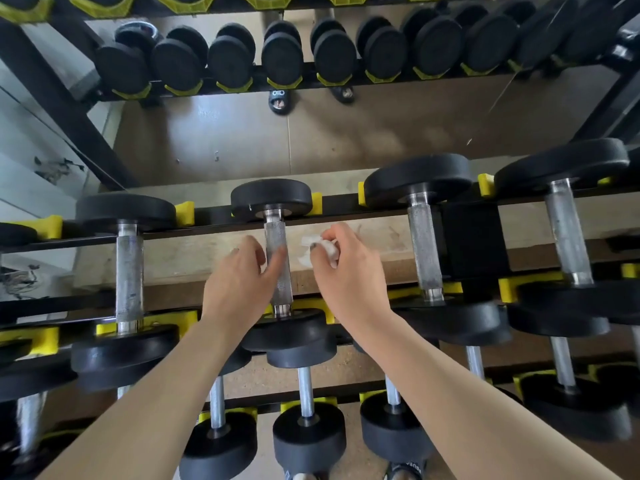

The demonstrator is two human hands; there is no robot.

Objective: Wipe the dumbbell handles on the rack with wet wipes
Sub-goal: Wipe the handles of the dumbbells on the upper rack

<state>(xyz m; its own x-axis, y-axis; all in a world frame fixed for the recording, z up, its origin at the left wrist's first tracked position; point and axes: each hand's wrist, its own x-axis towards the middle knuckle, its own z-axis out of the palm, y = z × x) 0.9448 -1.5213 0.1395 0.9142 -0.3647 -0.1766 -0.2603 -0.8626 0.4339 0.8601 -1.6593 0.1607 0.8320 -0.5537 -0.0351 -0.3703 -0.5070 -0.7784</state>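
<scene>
A black dumbbell with a knurled steel handle (pixel 277 251) lies across the middle tier of the rack (pixel 346 202), straight in front of me. My left hand (pixel 242 271) is at the handle's left side, its thumb lying against the steel and its fingers loosely curved. My right hand (pixel 346 268) is just right of the handle and grips a crumpled white wet wipe (pixel 317 249), which is not touching the handle.
Other dumbbells flank it on the same tier: one to the left (pixel 129 271), two to the right (pixel 424 247) (pixel 568 233). Smaller dumbbells (pixel 306 393) sit on the tier below. A mirror behind reflects a dumbbell row (pixel 282 57). Yellow cradles (pixel 185 213) hold the weights.
</scene>
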